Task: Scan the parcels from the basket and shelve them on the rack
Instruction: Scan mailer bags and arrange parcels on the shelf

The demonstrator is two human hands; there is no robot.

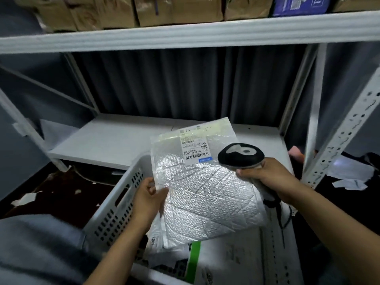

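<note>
My left hand (148, 199) grips the left edge of a silvery bubble-wrap parcel (203, 194) and holds it above the white perforated basket (117, 208). A white shipping label (194, 148) with barcodes sits near the parcel's far end. My right hand (269, 177) holds a black handheld scanner (240, 155) by its grip, its head over the parcel's right side, next to the label. In the basket under the parcel lie a white box with a green stripe (224, 262) and other white packets.
The white rack shelf (115, 140) lies bare straight ahead, behind the basket. An upper shelf (185, 36) carries several brown cartons and a blue box. A perforated rack post (347, 132) stands at the right. Paper scraps litter the dark floor.
</note>
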